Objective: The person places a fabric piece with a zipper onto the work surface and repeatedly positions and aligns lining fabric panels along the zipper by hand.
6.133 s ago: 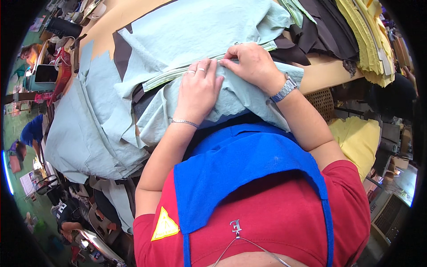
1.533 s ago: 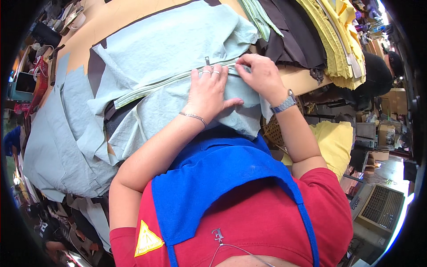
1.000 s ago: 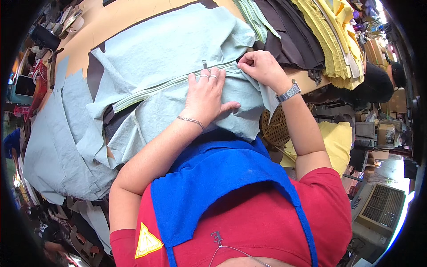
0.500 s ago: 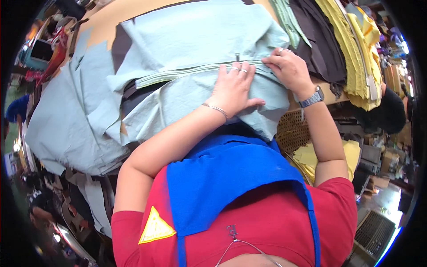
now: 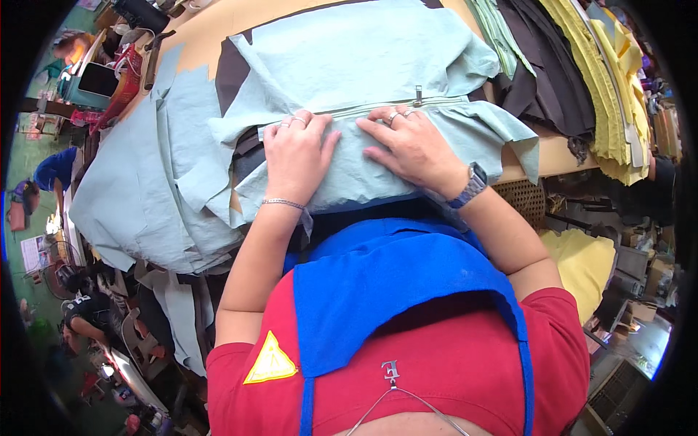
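Note:
A pale blue fabric piece lies over dark cloth, with a long light zipper strip across it and a metal puller standing up on the strip. My left hand rests on the left part of the strip, fingers bent with their tips at the seam and the thumb apart. My right hand is open beside it, right of centre, with fingertips on the zipper's lower edge and lower fabric, thumb spread. Loose pale blue pieces hang at the left.
Zipper strips, dark fabric and yellow stacks lie at the right of the tan table. A red basket is at upper left. Yellow cloth sits below the table's right. Co-workers are at the left.
My left hand has moved left along the zipper strip. My right hand has left the strip's right end and moved left and down beside my left hand. The view has shifted too.

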`<control>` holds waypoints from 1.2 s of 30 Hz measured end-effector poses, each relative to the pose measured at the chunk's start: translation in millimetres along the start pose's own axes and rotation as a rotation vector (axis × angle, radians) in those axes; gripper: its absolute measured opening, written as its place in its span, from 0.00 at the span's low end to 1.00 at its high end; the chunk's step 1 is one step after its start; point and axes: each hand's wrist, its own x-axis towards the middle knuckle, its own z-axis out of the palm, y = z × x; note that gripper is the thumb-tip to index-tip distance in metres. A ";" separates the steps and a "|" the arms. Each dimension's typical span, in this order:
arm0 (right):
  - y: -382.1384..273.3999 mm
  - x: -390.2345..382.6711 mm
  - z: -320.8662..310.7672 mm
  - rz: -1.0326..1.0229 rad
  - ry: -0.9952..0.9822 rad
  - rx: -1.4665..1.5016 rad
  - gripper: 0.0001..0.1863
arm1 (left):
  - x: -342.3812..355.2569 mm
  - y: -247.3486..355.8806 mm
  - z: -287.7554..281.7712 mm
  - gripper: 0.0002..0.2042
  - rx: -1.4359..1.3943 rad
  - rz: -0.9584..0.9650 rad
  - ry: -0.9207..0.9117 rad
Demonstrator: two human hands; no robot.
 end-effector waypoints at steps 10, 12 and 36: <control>-11.6 -0.8 8.8 0.081 0.007 -0.082 0.28 | 3.7 -5.1 -6.5 0.09 -0.133 -0.066 -0.132; -12.2 -0.4 9.9 0.084 0.006 -0.078 0.29 | 3.8 -7.9 -7.1 0.08 -0.134 -0.053 -0.140; -12.9 2.7 15.6 0.088 0.003 -0.159 0.29 | 48.0 -13.9 -22.7 0.12 -0.221 -0.383 -0.470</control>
